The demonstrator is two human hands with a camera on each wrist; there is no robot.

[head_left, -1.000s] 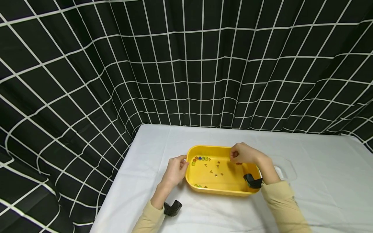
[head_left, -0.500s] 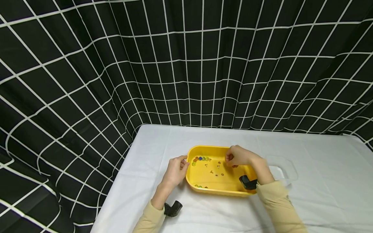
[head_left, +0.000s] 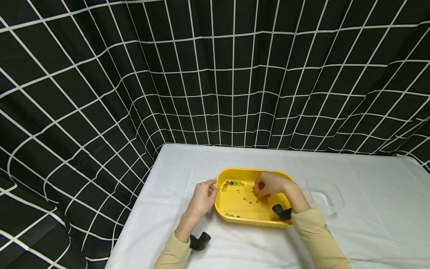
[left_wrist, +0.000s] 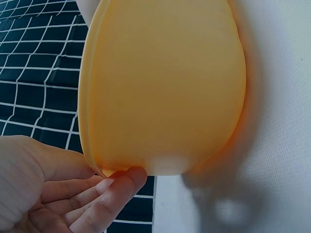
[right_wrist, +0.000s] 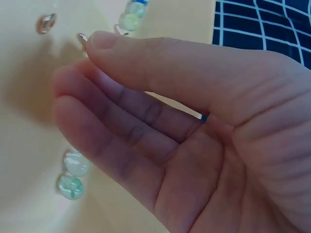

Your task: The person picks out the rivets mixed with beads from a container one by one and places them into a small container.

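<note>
A yellow tray (head_left: 235,218) sits on the white cloth in the head view. My left hand (head_left: 202,197) pinches its left rim; in the left wrist view, thumb and fingers meet at the edge of the tray's outer wall (left_wrist: 165,87). Over the tray's middle, my right hand (head_left: 270,185) reaches down among small brass thumbtacks (head_left: 244,198). The right wrist view shows its thumb (right_wrist: 146,60) and loosely bent fingers with a gap between, a brass tack (right_wrist: 82,37) right by the thumb tip. Coloured glass marbles (head_left: 231,183) line the tray's back left, and several more (head_left: 231,216) lie along the front wall.
A clear plastic container (head_left: 325,198) stands right of the tray, partly behind the right forearm. Black wrist mounts (head_left: 199,241) are on both wrists. A black curtain with a white grid (head_left: 231,74) hangs behind the table and to its left.
My right hand has moved left and lower across the tray, from its right end to the thumbtacks, uncovering more of the clear container. My left hand stays on the rim.
</note>
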